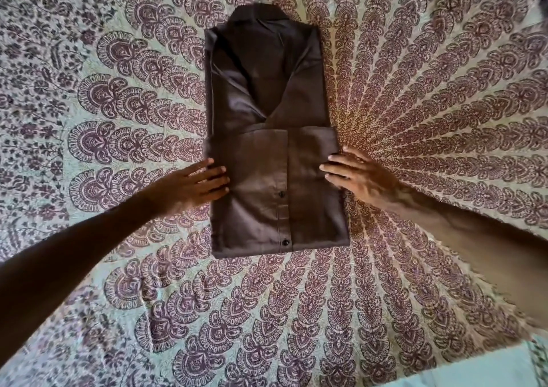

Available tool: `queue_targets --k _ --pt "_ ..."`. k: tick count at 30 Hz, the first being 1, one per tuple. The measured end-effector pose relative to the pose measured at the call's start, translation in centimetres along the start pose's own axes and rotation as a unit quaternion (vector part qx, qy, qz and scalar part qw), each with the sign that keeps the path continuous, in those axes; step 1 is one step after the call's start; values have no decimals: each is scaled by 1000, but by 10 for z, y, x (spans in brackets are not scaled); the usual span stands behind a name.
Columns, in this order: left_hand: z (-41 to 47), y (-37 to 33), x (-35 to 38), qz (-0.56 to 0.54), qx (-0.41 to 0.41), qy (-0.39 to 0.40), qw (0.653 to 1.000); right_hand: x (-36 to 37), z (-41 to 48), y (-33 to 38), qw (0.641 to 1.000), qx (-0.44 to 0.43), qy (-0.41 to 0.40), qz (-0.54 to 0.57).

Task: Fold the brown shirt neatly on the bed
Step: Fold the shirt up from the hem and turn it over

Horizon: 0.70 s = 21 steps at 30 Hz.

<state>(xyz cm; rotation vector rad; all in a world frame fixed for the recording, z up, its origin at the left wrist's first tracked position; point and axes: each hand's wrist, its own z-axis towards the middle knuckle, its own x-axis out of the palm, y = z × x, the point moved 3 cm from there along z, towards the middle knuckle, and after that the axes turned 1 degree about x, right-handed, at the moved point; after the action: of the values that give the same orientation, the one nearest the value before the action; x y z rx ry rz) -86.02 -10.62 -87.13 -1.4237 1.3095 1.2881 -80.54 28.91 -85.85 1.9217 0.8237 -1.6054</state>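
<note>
Surface: we see a bed [89,60] under a pale bedspread with maroon paisley rings.
Shirt: brown button-front cotton shirt [272,149], folded, mid-bed, long axis running away from us.
Hands: left hand [192,186] and right hand [355,176] lie flat, fingers spread, grasping nothing, flanking the near flap equally.

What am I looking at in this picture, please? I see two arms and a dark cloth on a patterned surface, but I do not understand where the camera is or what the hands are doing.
There is no machine here. One wide-angle camera is worn on a person's head and looks forward and down, so the two bare arms reach in from the bottom corners. The surface is a bed covered with a pale bedspread printed with purple paisley rings. On it lies a dark brown button-up shirt, already folded into a narrow rectangle, its collar pointing away from the person and its lower part folded up over the middle. The left hand and the right hand lie flat against the shirt's two side edges. Neither hand grips anything.
</note>
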Motion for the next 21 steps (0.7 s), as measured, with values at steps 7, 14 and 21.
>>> queue_targets --k 7,14,21 --pt "6 -4 12 -42 -52 -28 997 8 8 2 994 54 -67 66" --pt "31 30 -36 -443 -367 -173 800 -33 52 -25 831 351 -132 411" --pt "64 126 -7 -618 -626 -178 441 -26 107 -112 587 512 -83 622"
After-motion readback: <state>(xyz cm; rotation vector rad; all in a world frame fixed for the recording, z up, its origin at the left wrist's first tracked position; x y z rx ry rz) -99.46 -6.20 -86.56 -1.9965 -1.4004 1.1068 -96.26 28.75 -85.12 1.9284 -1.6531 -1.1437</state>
